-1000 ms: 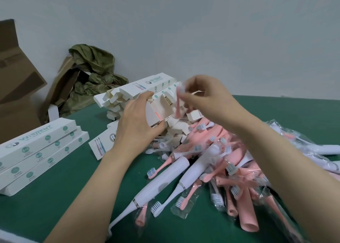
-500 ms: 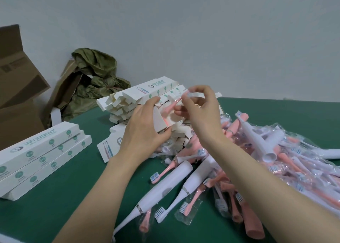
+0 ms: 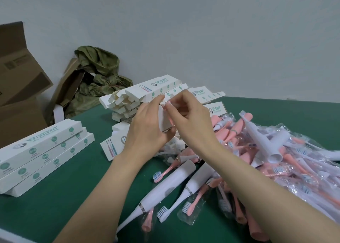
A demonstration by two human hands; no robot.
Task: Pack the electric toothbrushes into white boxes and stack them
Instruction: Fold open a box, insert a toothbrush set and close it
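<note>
My left hand [image 3: 147, 126] grips a white box [image 3: 164, 121] by its open end, held upright over the table. My right hand [image 3: 189, 117] pinches a pink brush head [image 3: 170, 113] in clear wrap at the box's mouth; its lower part is hidden inside the box. A heap of pink and white toothbrushes [image 3: 257, 150] lies to the right. Two white toothbrush handles [image 3: 176, 183] lie in front of my arms. Three shut white boxes [image 3: 44, 150] are stacked at the left.
A pile of open white boxes [image 3: 147, 95] sits behind my hands. A brown carton [image 3: 16, 88] and a crumpled green cloth [image 3: 99, 77] stand at the back left by the wall. The green table [image 3: 55, 206] carries everything.
My right hand has come down and left to the box's open end, bringing the pink brush head into it. My left hand keeps its hold on the box.
</note>
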